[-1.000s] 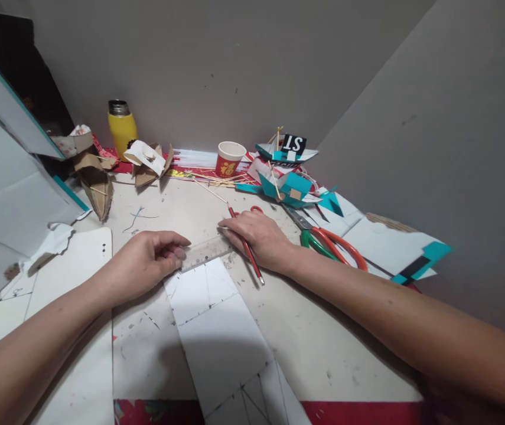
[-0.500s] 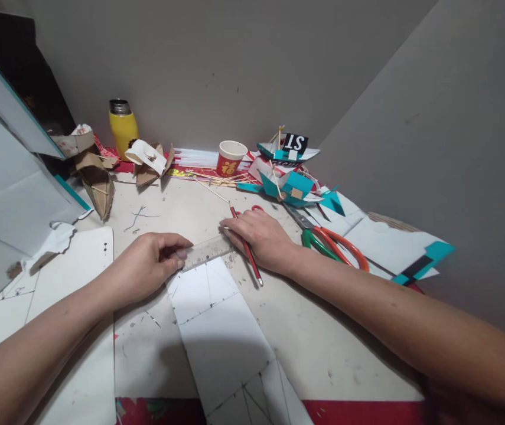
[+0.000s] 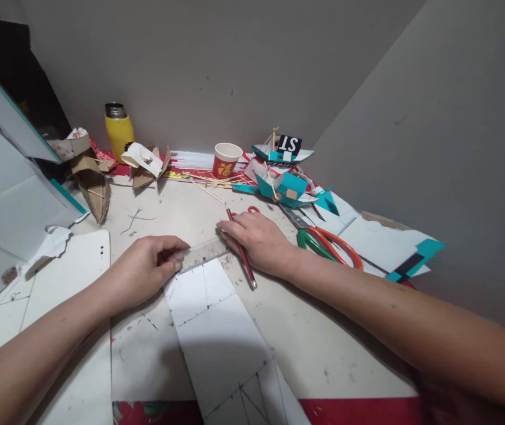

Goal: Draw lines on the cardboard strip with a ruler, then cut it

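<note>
"Where's the ruler [image 3: 202,254] sitting?"

"Flat across the far end of the white card strip [image 3: 217,321], in the middle of the tabletop [image 3: 323,342]. It's clear plastic and spans the gap between the two hands."

"And the grips?"

"The left hand [image 3: 146,268] has its grip curled, thumb and fingertips pinching the ruler's left end. The right hand [image 3: 258,239] lies low, fingers pressed together on the other end, with a red pencil [image 3: 242,255] tucked slantwise in its grip."

"How would that ruler handle?"

"Light, thin and stiff, I'd judge, and slick on smooth card. It would skid unless pressed down at both ends. The card looks stiff enough to lie flat, though it would crease easily. It's best taken by its long edges."

"The surface?"

"Pale, scuffed and speckled with marks, with red cloth showing at the near edge. Orange-handled scissors [image 3: 329,245] lie just beside the right wrist. Paper boats [image 3: 285,186], a red cup [image 3: 226,159] and a yellow flask [image 3: 119,130] stand along plain grey walls that meet in a corner."
</note>
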Motion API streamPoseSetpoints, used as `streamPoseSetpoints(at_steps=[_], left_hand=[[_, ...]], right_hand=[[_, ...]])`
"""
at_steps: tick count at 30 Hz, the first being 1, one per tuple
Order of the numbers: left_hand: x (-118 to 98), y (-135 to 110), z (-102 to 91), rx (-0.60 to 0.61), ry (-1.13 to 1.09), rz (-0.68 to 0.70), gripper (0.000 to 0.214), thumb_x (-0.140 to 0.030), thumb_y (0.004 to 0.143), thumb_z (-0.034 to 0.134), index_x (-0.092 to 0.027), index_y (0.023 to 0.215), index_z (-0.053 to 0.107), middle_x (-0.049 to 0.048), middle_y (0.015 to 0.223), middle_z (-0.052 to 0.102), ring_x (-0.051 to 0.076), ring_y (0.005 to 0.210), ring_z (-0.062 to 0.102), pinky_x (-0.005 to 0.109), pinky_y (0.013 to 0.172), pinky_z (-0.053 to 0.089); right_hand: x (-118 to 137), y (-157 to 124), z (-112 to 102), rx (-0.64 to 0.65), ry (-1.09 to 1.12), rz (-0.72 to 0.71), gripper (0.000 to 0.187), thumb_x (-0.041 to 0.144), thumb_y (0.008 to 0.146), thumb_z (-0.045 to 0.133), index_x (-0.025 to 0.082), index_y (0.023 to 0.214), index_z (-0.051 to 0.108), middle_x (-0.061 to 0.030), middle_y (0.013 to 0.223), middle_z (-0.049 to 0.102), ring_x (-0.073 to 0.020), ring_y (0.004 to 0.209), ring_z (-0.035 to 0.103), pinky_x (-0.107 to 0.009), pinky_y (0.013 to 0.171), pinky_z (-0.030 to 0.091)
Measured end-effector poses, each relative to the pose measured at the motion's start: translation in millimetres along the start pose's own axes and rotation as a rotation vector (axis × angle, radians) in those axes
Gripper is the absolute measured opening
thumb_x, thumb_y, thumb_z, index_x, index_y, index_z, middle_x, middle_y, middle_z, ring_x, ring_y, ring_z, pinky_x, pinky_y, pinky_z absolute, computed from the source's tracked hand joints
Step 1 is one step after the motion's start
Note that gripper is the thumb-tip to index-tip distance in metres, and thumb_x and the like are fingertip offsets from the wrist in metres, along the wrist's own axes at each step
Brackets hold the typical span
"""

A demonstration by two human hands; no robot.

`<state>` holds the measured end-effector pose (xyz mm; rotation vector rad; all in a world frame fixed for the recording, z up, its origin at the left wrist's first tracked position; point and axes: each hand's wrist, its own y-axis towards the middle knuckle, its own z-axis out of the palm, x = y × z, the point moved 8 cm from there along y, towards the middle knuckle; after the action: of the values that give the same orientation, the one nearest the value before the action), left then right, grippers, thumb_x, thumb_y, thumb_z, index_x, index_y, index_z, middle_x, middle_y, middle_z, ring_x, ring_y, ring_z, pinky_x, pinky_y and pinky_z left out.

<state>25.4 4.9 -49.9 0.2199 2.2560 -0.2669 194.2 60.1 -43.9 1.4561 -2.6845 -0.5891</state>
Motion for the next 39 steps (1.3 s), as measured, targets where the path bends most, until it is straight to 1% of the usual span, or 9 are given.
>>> streamPoseSetpoints(at_steps=[8,14,19,24,28,33,36,39], left_hand=[[-0.8,1.3,-1.6,-0.013,0.003,0.015,0.03,-0.027,0.084,0.058,-0.023,0.11,0.074,0.0038,0.103,0.079,0.023,0.089,0.07,0.035,0.082,0.052],[-3.7,-0.8,-2.9,0.024,0.052,0.011,0.034,-0.024,0.084,0.058,-0.021,0.115,0.072,0.0023,0.097,0.077,0.019,0.081,0.066,0.031,0.076,0.05],[-3.8,-1.5,-2.8,0.038,0.045,0.029,0.035,-0.022,0.084,0.057,-0.022,0.115,0.072,0.0012,0.097,0.076,0.018,0.082,0.065,0.03,0.076,0.049],[-1.4,-0.8,-2.1,0.024,0.035,0.015,0.035,-0.024,0.084,0.058,-0.023,0.117,0.072,0.0018,0.102,0.076,0.02,0.086,0.066,0.031,0.08,0.05],[-1.4,-1.0,-2.0,0.024,0.051,0.009,0.036,-0.025,0.085,0.058,-0.022,0.119,0.071,0.0035,0.106,0.076,0.021,0.089,0.067,0.032,0.082,0.051],[-5.2,-1.9,-2.1,0.019,0.065,0.027,0.034,-0.023,0.085,0.056,-0.021,0.116,0.071,0.0042,0.104,0.076,0.021,0.088,0.067,0.033,0.081,0.051],[-6.5,-1.8,-1.3,0.014,0.066,0.031,0.033,-0.023,0.085,0.056,-0.021,0.115,0.071,0.0038,0.103,0.077,0.021,0.086,0.067,0.033,0.079,0.051],[-5.9,-1.7,-0.6,0.011,0.054,0.021,0.032,-0.023,0.085,0.057,-0.022,0.113,0.071,0.0041,0.104,0.077,0.022,0.088,0.068,0.034,0.081,0.051]], right_hand=[[-0.4,-0.4,1.0,0.014,-0.01,-0.014,0.027,0.019,0.104,0.043,0.014,0.102,0.07,-0.0092,0.08,0.062,-0.0219,0.072,0.046,-0.033,0.066,0.027],[0.9,-0.7,0.5,0.03,-0.006,-0.015,0.028,0.017,0.104,0.041,0.015,0.1,0.069,-0.0088,0.08,0.062,-0.0215,0.071,0.045,-0.034,0.066,0.025],[1.5,-0.7,-2.2,-0.006,-0.001,-0.033,0.028,0.016,0.102,0.043,0.014,0.098,0.07,-0.0094,0.078,0.061,-0.022,0.071,0.045,-0.034,0.065,0.026],[-1.8,-0.1,-1.6,-0.007,0.033,-0.018,0.028,0.016,0.101,0.043,0.015,0.098,0.07,-0.0093,0.079,0.061,-0.0214,0.07,0.045,-0.034,0.064,0.025],[-1.3,0.0,-2.8,-0.021,0.014,-0.02,0.027,0.016,0.101,0.043,0.014,0.098,0.07,-0.0092,0.078,0.062,-0.0212,0.069,0.045,-0.034,0.065,0.027],[-0.1,-0.1,-6.6,-0.053,0.013,-0.023,0.027,0.018,0.1,0.044,0.014,0.095,0.07,-0.0091,0.076,0.062,-0.0216,0.069,0.047,-0.033,0.065,0.029],[-0.7,0.1,-6.1,-0.048,0.033,-0.015,0.027,0.018,0.1,0.044,0.015,0.093,0.07,-0.0088,0.076,0.062,-0.0214,0.068,0.047,-0.033,0.065,0.028],[-1.5,0.4,-4.5,-0.046,0.043,-0.008,0.027,0.017,0.1,0.044,0.016,0.091,0.069,-0.0083,0.075,0.061,-0.0211,0.068,0.046,-0.033,0.064,0.028]])
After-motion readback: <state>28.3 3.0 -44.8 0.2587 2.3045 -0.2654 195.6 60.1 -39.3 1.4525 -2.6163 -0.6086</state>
